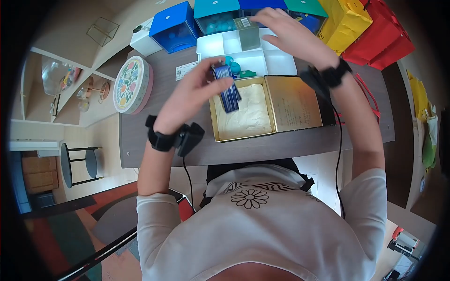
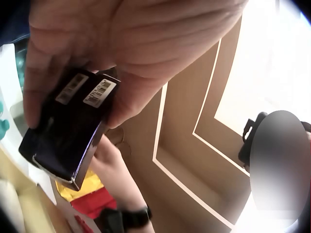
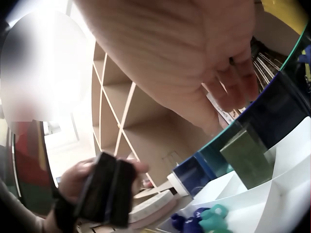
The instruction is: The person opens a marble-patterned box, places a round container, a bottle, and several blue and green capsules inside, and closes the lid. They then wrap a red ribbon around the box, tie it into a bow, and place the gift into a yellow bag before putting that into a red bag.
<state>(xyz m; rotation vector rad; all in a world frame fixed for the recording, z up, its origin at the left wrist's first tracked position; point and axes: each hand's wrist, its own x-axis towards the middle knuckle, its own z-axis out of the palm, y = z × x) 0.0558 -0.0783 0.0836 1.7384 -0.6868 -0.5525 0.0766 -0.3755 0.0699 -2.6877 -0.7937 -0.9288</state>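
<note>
My left hand [image 1: 190,96] grips two small dark blue boxes [image 1: 228,93] side by side, thumb on one side and fingers on the other. Barcode labels show on their ends in the left wrist view. They are held above an open gold-rimmed box [image 1: 270,105] lined with cream cloth [image 1: 246,112]. Up at the back, my right hand [image 1: 297,40] hovers beside an olive-green box [image 1: 248,37], its fingers loosely bent. That box stands upright in a compartment of the white divided tray [image 1: 279,63]. Teal and dark blue figures [image 3: 211,218] lie in another compartment.
Blue, teal and green storage bins [image 1: 173,28] line the back of the table [image 1: 154,136]. Yellow [image 1: 344,21] and red [image 1: 384,37] bags stand at the back right. A round floral tin [image 1: 133,84] is at the left, a printed card [image 1: 185,71] near the tray.
</note>
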